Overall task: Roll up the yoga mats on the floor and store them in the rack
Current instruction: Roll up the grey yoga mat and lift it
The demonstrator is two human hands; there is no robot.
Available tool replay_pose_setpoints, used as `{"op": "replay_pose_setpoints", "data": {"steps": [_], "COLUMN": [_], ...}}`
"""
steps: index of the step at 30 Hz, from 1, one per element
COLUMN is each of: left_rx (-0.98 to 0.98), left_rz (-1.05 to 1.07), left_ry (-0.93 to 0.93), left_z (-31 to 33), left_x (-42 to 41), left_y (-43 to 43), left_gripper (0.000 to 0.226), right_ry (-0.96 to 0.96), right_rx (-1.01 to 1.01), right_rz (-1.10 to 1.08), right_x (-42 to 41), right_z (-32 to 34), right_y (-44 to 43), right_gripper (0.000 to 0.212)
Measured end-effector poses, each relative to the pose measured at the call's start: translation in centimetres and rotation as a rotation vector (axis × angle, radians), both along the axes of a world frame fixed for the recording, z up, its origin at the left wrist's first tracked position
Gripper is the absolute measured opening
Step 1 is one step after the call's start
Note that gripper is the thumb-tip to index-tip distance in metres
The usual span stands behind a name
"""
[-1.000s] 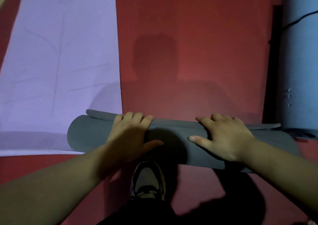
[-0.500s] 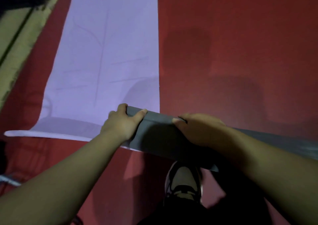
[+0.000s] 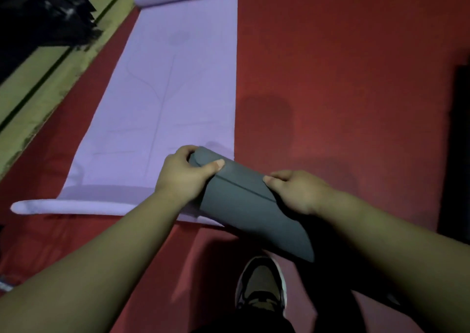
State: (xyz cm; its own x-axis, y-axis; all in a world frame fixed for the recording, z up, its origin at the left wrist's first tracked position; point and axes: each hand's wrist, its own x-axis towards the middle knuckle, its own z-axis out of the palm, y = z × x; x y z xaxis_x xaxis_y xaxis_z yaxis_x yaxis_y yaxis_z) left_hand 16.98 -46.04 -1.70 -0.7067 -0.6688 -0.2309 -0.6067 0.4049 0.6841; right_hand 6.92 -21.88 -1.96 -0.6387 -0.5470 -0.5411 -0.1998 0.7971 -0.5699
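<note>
Hands grip a rolled grey yoga mat [image 3: 244, 205], held at a tilt over the red floor [image 3: 343, 78] with its far end pointing up and left. The left hand [image 3: 181, 177] wraps that far end, fingers [image 3: 187, 152] curled round the rim and thumb pressed flat on the outer layer beside the loose seam. The right hand [image 3: 297, 192] clasps the middle of the roll from the right, thumb on top (its other fingers are hidden behind the roll). The roll's far end hangs over the near right corner of a purple yoga mat [image 3: 173, 103], which lies flat on the floor, its far end curled into a small roll and its near edge lifted in a lip. Below the roll, one shoe [image 3: 262, 284] stands on the floor. A yellowish strip [image 3: 33, 98] borders the floor at left, with a dark heap [image 3: 45, 14] beyond it. A dark shape [image 3: 457, 141] lines the right edge.
</note>
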Motion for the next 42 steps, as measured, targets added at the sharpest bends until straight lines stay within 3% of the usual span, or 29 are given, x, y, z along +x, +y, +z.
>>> {"op": "replay_pose_setpoints", "data": {"steps": [3, 8, 14, 18, 23, 28, 33, 36, 40, 42], "left_rx": [-0.063, -0.087, -0.1, -0.114, -0.257, -0.313, -0.263, -0.212, -0.05, 0.036], "left_rz": [-0.058, -0.102, -0.143, -0.13, -0.079, -0.048, -0.021, 0.024, 0.046, 0.057], "left_ry": [0.057, 0.031, 0.007, -0.051, -0.248, -0.403, -0.459, -0.469, -0.475, -0.44], "left_z": [1.6, 1.3, 1.0, 1.2, 0.5, -2.2, -4.9, -5.2, -5.3, -5.1], "left_x": [-1.2, -2.0, -1.9, -2.0, -1.2, 1.5, 3.5, 2.6, 1.4, 1.0], "left_y": [1.4, 3.5, 5.5, 5.7, 7.7, 9.2, 9.5, 8.6, 6.3, 5.4], "left_gripper": [0.075, 0.08, 0.074, 0.074, 0.058, 0.075, 0.077, 0.094, 0.134, 0.136], "right_ry": [-0.014, -0.045, 0.094, 0.091, 0.091, 0.121, 0.19, 0.231, 0.255, 0.253], "right_rx": [-0.015, 0.236, 0.361, 0.473, 0.462, 0.46, 0.484, 0.474, 0.419, 0.391], "right_rz": [-0.09, -0.272, -0.488, -0.632, -0.563, -0.521, -0.471, -0.417, -0.303, -0.253], "right_x": [-1.0, 0.2, 2.9, 4.0, 5.2, 6.2, 6.8, 6.7, 6.9, 7.2], "right_z": [1.1, -1.0, -2.5, -2.0, -2.8, -3.9, -5.0, -5.1, -5.2, -5.0], "right_y": [3.8, 12.2, 20.8, 23.4, 24.5, 24.2, 24.2, 23.9, 22.0, 20.0], "right_gripper": [0.045, 0.075, 0.062, 0.082, 0.087, 0.084, 0.077, 0.073, 0.065, 0.065]}}
